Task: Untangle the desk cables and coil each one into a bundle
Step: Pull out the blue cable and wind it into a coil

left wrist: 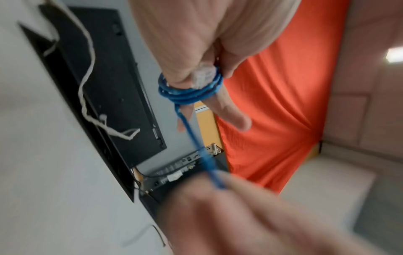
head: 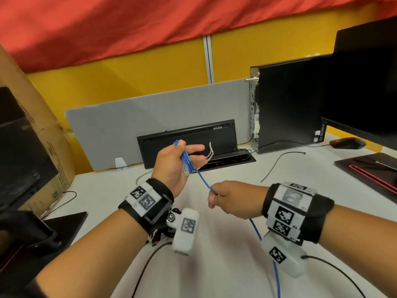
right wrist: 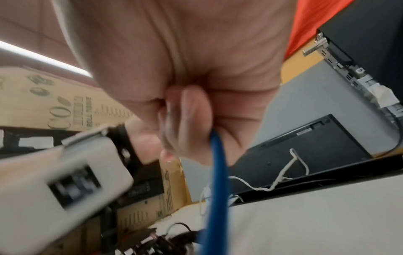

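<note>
Blue cable [head: 186, 160] is looped around the left hand [head: 171, 166], its fingers half extended; toward 5 o'clock, the strand is pinched by the closed right hand [head: 233, 200].

keyboard [head: 187, 139] propped behind hands, tower [head: 287, 100] right, box [head: 43, 134] left

A white desk [head: 225, 244] carries everything. Along its far edge a grey divider panel [head: 150, 108] is set, with a black keyboard [head: 187, 138] stood on edge against it beside an open black cable tray [head: 232, 160]. At the far right a black computer tower [head: 287, 104], a monitor [head: 365, 82], a black mouse [head: 347, 143] and a black mat [head: 369, 168] are placed. A thin black cable [head: 277, 163] is laid loose near the tower. At the left edge a cardboard box [head: 43, 136] is stood.
</note>
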### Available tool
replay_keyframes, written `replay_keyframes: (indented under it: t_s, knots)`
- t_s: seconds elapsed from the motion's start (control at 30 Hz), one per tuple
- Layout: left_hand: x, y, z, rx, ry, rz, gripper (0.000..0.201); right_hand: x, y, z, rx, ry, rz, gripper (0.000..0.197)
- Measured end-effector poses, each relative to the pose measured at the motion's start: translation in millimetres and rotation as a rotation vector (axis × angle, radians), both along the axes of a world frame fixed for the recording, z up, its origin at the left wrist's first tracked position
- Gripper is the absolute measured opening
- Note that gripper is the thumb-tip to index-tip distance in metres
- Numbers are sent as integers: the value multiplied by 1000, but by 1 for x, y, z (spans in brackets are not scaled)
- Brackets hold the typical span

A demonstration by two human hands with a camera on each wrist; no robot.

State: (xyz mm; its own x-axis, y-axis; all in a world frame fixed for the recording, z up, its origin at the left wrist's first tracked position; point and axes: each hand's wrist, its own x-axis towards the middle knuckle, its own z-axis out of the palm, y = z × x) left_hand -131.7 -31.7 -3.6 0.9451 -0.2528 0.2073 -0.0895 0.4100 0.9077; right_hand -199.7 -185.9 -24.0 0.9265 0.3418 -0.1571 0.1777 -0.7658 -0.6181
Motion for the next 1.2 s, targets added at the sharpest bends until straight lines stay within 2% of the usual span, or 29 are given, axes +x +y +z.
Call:
replay_keyframes:
  t_s: [0.1, 0.2, 0.3, 0.43, 0.53, 0.77, 0.97, 1.1, 1.2]
  knots:
    - [1, 4, -7, 242, -98, 44, 26, -9, -2, 18, 23, 31, 20, 31]
    - [0, 6, -11, 374, -102, 22, 15, -14, -11, 36, -23, -38, 19, 27]
    - [-4, 4, -12, 596, -204, 5, 11, -13, -23, 51, 64, -95, -17, 22]
    - [-10, 4, -9, 876, -323, -28, 25, -1, -30, 58, 178, -328, -152, 17]
    - [-15, 4, -5, 987, -348, -72, 32, 11, -40, 56, 145, -486, -187, 12]
    - [-27, 2, -3, 676, -42, -362, 37, 32, -57, 47, -109, -552, -185, 11]
    - [-28, 6, -6, 427, 64, -559, 33, 42, -58, 38, -123, -605, -161, 21]
    - [-26, 4, -10, 260, 81, -567, 37, 44, -51, 27, -107, -568, -158, 24]
    - [-24, 0, -13, 122, 72, -486, 38, 41, -39, 14, -55, -484, -162, 20]
